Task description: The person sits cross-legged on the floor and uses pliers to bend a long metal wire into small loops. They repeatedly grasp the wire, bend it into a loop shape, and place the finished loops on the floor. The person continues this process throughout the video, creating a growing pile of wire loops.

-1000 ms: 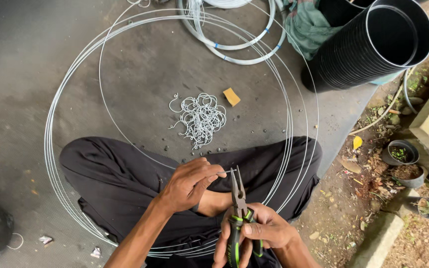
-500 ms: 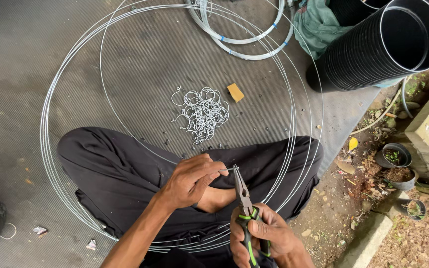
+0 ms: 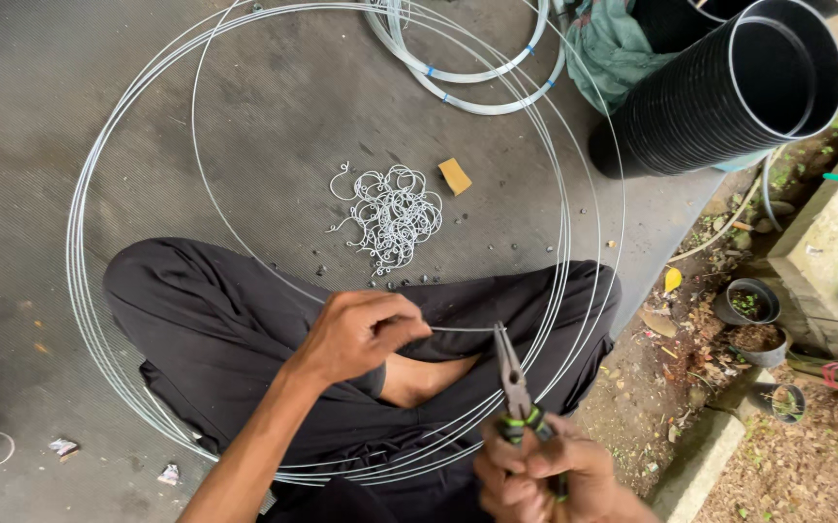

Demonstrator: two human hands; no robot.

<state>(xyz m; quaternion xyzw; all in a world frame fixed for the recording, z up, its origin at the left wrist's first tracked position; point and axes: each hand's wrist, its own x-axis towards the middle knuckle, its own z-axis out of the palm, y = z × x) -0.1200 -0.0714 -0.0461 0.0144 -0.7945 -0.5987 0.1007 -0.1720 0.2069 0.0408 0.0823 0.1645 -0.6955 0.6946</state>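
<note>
Pinching a straight wire end (image 3: 458, 329), the left hand (image 3: 356, 334) feeds it to needle-nose pliers (image 3: 514, 383) gripped by the right hand (image 3: 545, 475). Stacked black plastic pots (image 3: 719, 97) lie sideways, the outermost showing a dark interior. Two small pots (image 3: 748, 302) nearby hold soil and greenery.

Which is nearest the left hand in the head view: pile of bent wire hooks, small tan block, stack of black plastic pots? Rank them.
From the left hand:
1. Pile of bent silver wire hooks, on the floor just ahead.
2. Small tan block, beyond the hooks, slightly right.
3. Stack of black ribbed plastic pots, far upper right.
</note>
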